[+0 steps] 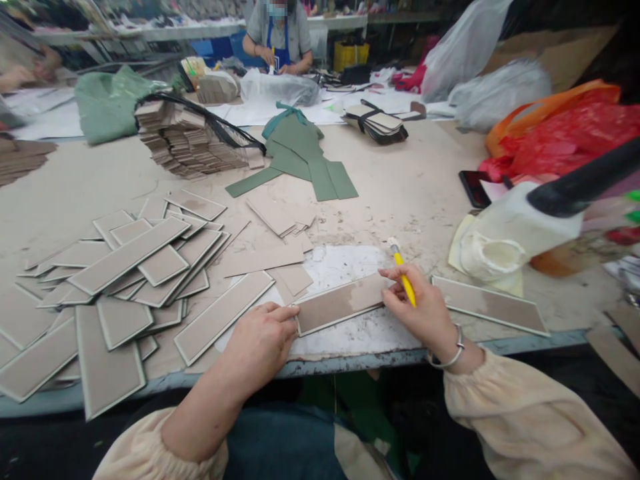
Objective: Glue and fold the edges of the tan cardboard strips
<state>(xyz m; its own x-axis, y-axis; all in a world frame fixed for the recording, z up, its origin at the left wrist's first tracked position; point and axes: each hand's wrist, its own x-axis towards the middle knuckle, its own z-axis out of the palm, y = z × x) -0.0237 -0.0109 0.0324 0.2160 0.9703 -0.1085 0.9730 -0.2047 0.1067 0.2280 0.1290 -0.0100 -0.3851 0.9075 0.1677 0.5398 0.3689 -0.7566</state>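
My left hand (265, 337) presses its closed fingertips on the left end of a beige strip (340, 305), which lies on white paper (350, 263) at the table edge. My right hand (417, 300) holds a yellow brush (406, 277), its pale bristles pointing away from me, while thumb and forefinger pinch the strip's right end. A damp-looking darker patch shows on the strip. To the right lies a second strip (490, 305) with pale borders. Left of my left hand is another bordered strip (225, 317), beside a loose pile of similar pieces (130, 257).
A white glue container (520, 230) stands right, near a phone (474, 189) and red bag (575, 143). Green pieces (313, 160), a tied beige stack (185, 137) and a green bag (113, 103) lie farther back. A person (280, 40) works across the table.
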